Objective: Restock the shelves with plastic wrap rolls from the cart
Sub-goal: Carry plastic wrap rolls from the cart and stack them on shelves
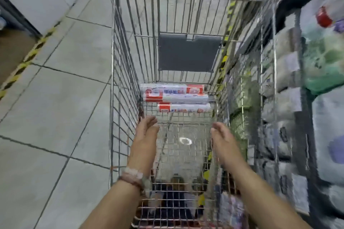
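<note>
Both hands, left [147, 132] and right [223, 138], open and empty, frame centre, short of rolls [175, 96] in cart [122, 80]; loose two-hand scoop could drop one.

I can't read the print on the three plastic wrap rolls [176, 96]; it is too small. The packaged goods on the shelves [305, 80] are smeared by blur, and the frame's bottom edge cuts off both my forearms.

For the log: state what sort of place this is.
Most likely a shop aisle: a wire shopping cart holding packaged plastic wrap rolls, and shelves of bagged goods along the right, on a tiled floor.
</note>
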